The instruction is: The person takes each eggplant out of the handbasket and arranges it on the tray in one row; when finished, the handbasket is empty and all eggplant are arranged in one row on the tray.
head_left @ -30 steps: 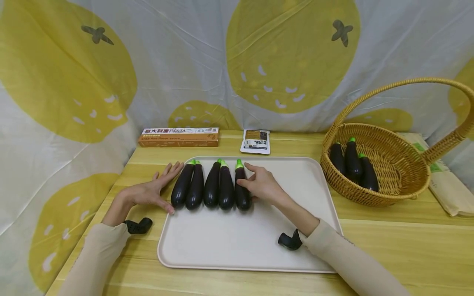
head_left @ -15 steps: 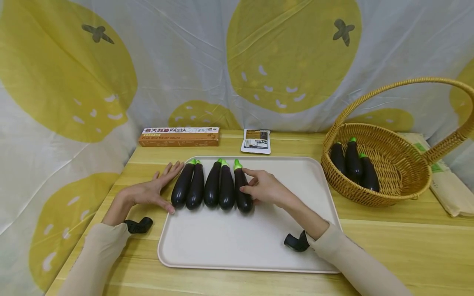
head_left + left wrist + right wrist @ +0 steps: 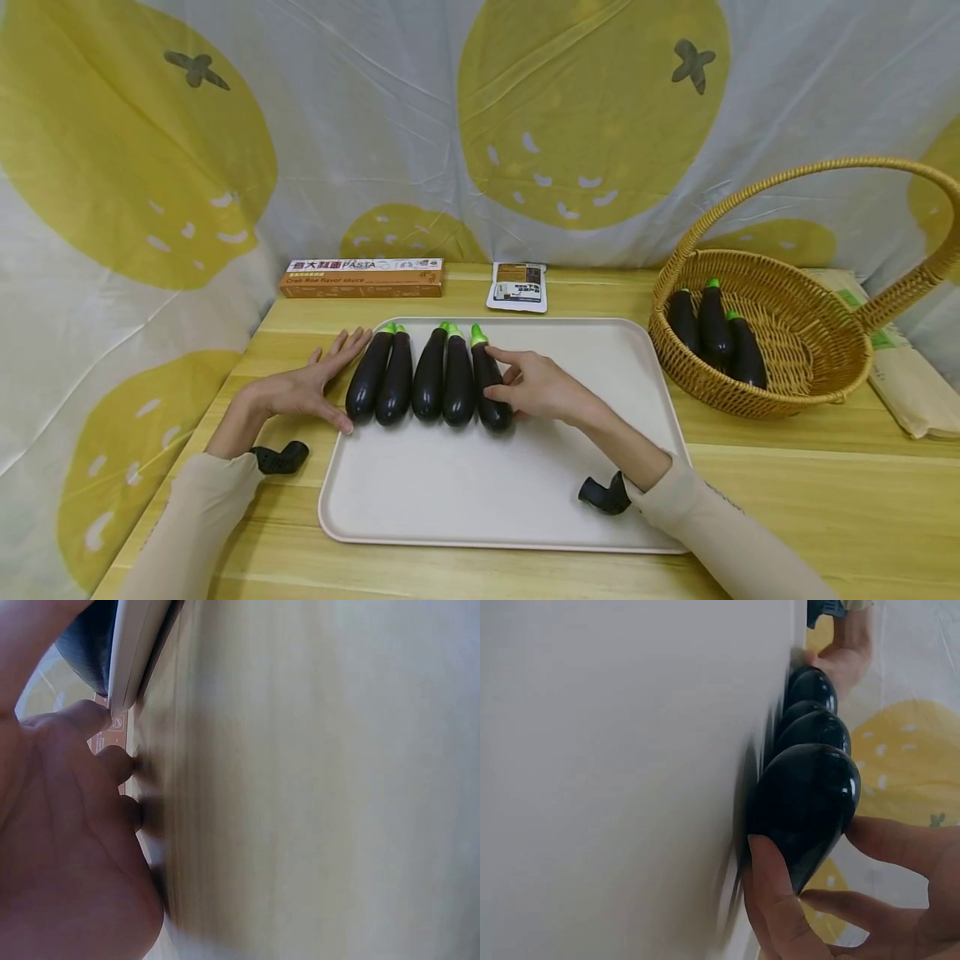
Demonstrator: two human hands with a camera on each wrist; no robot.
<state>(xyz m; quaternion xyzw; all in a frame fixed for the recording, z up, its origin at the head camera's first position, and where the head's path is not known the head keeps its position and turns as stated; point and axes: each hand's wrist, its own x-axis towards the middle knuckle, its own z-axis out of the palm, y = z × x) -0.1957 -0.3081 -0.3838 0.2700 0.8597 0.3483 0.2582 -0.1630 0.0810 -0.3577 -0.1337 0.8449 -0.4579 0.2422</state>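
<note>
Several dark purple eggplants [image 3: 428,379] with green stems lie side by side on a pale tray [image 3: 450,492]. My right hand [image 3: 536,385] holds the rightmost eggplant [image 3: 491,392] from its right side. In the right wrist view, thumb and fingertips rest about this eggplant [image 3: 806,799], its rounded end towards the camera. The left hand [image 3: 307,390] is spread at the tray's left edge, its fingers by the leftmost eggplant [image 3: 369,379]. Seen from the left wrist, that palm [image 3: 75,840] faces the tray rim [image 3: 139,652] and nothing is gripped.
On the right stands a wicker basket [image 3: 817,387] with a tall handle and three eggplants [image 3: 716,329] inside. A pasta box [image 3: 362,279] and a white packet [image 3: 517,287] lie behind the tray. Folded beige bags [image 3: 911,387] lie partly behind the basket. A patterned cloth [image 3: 360,150] hangs behind the table.
The rightmost eggplant's stem end has swung left, so it now leans towards its neighbour. My right hand has shifted slightly to the right along it. The left hand has stayed in place.
</note>
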